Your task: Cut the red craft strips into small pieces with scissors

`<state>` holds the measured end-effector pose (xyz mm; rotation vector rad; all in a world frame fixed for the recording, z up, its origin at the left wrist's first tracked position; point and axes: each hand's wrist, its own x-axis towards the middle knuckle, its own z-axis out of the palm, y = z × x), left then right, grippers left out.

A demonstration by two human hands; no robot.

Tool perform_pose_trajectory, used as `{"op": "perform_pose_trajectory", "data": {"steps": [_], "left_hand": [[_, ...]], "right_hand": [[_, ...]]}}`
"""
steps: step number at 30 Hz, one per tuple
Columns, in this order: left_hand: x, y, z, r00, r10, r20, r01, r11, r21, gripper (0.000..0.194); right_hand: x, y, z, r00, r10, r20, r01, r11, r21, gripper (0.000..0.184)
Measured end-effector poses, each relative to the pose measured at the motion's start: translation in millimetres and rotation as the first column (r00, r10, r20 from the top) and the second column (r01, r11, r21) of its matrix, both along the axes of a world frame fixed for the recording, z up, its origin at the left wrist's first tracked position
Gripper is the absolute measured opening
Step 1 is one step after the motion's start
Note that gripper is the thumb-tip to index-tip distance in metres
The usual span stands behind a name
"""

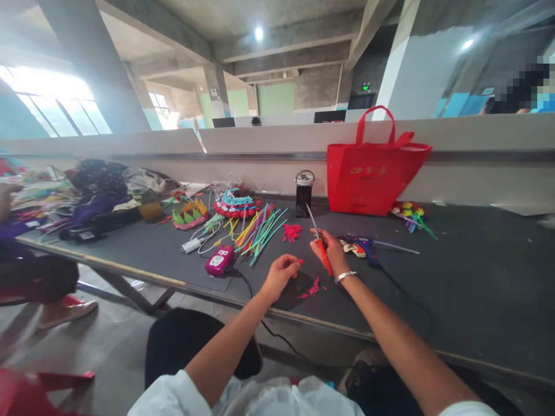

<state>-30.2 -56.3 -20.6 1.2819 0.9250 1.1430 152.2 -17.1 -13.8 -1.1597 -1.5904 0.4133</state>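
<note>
While the left hand [281,277] pinches 1 red piece [300,262], the right hand [333,252] clamps its grip on scissors [321,245]

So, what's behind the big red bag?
A pale partition stands behind the red bag, and a grey rail shows on both sides of it. The bag hides the middle, so I can't tell if anything small is tucked there.

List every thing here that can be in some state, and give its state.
Left hand: pinching a small red piece
Right hand: holding scissors
Scissors: blades raised, open or closed unclear
Red bag: upright, one handle raised
Phone-like device: upright, dark
Colored stems: loose, fanned out
Ceiling light: lit
Exit sign: lit green
</note>
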Motion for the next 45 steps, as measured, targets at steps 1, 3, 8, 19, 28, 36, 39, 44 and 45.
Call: {"op": "perform_pose_trajectory", "data": {"steps": [1, 3, 8, 19, 28, 36, 39, 44, 45], "left_hand": [[-0.9, 0.1, -0.2, 1.000, -0.006, 0.027, 0.007, 1.000, -0.010, 0.021], [-2.5, 0.2, -0.8, 0.998, -0.019, 0.065, 0.021, 1.000, -0.022, 0.021], [-1.6, -1.7, -1.7, 0.998, -0.055, 0.033, 0.055, 0.999, -0.001, 0.020], [1.2, -1.7, -6.0, 1.000, -0.028, 0.009, 0.028, 1.000, 0.004, 0.030], [0.5, -4.3, -3.3, 1.000, -0.015, 0.020, 0.014, 1.000, 0.021, 0.031], [3.8, -5.5, -8.5, 0.988, -0.051, -0.143, 0.065, 0.994, 0.093, 0.028], [3.8, -6.6, -6.5, 0.984, -0.048, -0.169, 0.065, 0.994, 0.092, 0.026], [0.1, -6.1, -2.3, 0.982, 0.136, -0.134, -0.125, 0.988, 0.087, 0.016], [-0.5, -5.9, -1.4, 0.977, 0.179, -0.120, -0.167, 0.981, 0.100, 0.015]], "right_hand": [[-3.6, -6.2, 2.9, 1.000, 0.015, -0.002, -0.015, 1.000, -0.007, 0.040], [-10.4, -20.7, 6.1, 0.999, 0.038, -0.001, -0.038, 0.999, -0.024, 0.039], [-21.8, -49.6, -3.0, 0.988, 0.130, -0.078, -0.135, 0.989, -0.067, 0.043], [-24.3, -55.8, -14.5, 1.000, 0.019, 0.025, -0.019, 1.000, -0.014, 0.034], [-18.7, -64.6, -14.8, 0.997, -0.073, -0.029, 0.075, 0.996, 0.043, 0.036], [-21.1, -65.1, -19.4, 0.999, 0.050, 0.001, -0.050, 0.999, 0.019, 0.036], [-21.2, -64.2, -21.5, 0.999, 0.035, 0.009, -0.035, 0.999, 0.013, 0.034], [-19.1, -64.2, -12.7, 0.992, -0.118, -0.049, 0.121, 0.991, 0.065, 0.029], [-18.2, -64.1, -10.6, 0.990, -0.134, -0.049, 0.138, 0.988, 0.067, 0.027]]}}
